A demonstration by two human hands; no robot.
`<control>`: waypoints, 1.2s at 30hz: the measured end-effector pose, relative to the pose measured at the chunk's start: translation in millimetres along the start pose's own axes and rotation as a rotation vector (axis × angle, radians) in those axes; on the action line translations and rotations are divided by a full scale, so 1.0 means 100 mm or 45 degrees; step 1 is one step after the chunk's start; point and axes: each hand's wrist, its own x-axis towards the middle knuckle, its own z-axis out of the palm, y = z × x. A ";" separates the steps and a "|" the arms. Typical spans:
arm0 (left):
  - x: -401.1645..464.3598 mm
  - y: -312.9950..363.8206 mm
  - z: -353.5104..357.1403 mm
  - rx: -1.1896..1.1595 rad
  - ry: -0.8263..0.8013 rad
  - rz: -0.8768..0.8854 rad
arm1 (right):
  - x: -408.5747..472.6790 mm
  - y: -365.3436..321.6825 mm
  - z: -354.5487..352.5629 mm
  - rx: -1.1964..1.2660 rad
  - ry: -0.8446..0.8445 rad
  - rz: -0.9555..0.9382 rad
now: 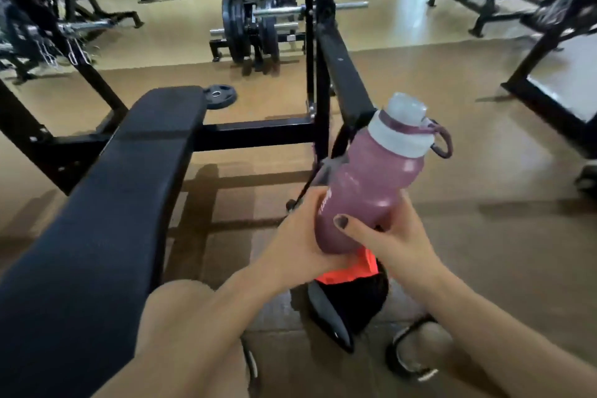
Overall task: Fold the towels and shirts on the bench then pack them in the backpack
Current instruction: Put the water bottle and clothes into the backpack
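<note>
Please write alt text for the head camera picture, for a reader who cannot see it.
Both hands, left hand and right hand, hold a pink water bottle above a black backpack with an orange lining, standing on the gym floor. A black padded bench lies to the left.

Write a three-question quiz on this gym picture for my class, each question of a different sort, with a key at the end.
1. True or false: the mauve water bottle is held by both the left hand and the right hand.
2. Multiple choice: where is the black backpack with the orange fabric? A) on the bench B) on the floor below the hands C) hanging from the rack
3. Short answer: does the visible part of the bench pad carry any towels or shirts?

Key:
1. True; fingers of both hands curl round its lower part.
2. B.
3. No, none show on it.
</note>
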 end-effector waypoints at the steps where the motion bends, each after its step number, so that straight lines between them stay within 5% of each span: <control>1: 0.03 0.08 0.18 0.003 -0.063 0.014 | -0.07 -0.03 -0.19 0.006 0.054 -0.020; 7: 0.37 0.51 0.94 -0.108 -0.179 0.078 | -0.22 0.13 -1.02 -0.104 0.163 -0.025; 11: 0.69 0.63 1.23 -0.118 -0.156 0.170 | -0.11 0.26 -1.29 -0.070 0.091 0.027; 19: 1.52 0.24 1.60 -0.231 -0.111 -0.001 | 0.59 0.61 -1.80 -0.116 -0.122 0.322; 24: 1.74 0.06 1.80 -0.006 -0.029 -0.056 | 0.93 0.90 -2.11 -0.130 -0.367 0.621; 30: 1.95 -0.06 1.83 0.242 -0.028 -0.043 | 1.38 1.24 -2.36 0.379 -0.776 1.045; 32: 1.96 -0.05 1.74 0.230 -0.025 -0.049 | 1.52 1.33 -2.32 0.164 -0.855 1.087; 36: 2.06 0.07 1.59 0.024 0.066 -0.031 | 1.60 1.76 -2.06 -0.962 -0.835 0.899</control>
